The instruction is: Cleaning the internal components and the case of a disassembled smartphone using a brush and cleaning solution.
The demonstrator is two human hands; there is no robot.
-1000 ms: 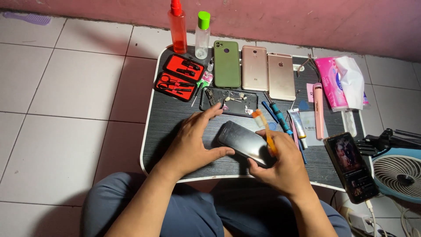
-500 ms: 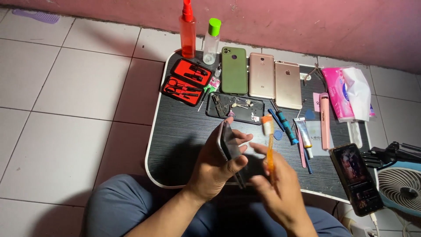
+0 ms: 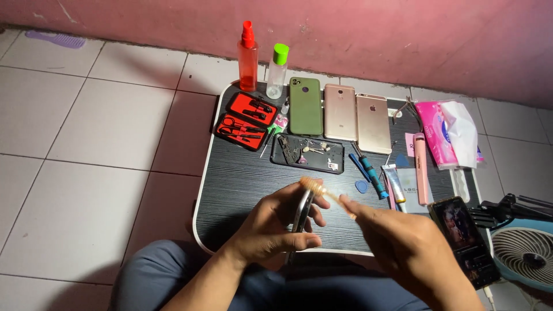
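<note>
Phone (image 3: 300, 214) — edge-up in left hand (image 3: 271, 230).

The left hand (image 3: 271, 230) is hiding most of the phone (image 3: 302, 212). The tool (image 3: 325, 194) is blurring, and the fan (image 3: 527, 253) is running off the right edge.

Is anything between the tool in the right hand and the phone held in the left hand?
Nothing visible. The right hand holds the orange tool with its tip at the upper edge of the phone, which the left hand grips on edge above the table.
</note>
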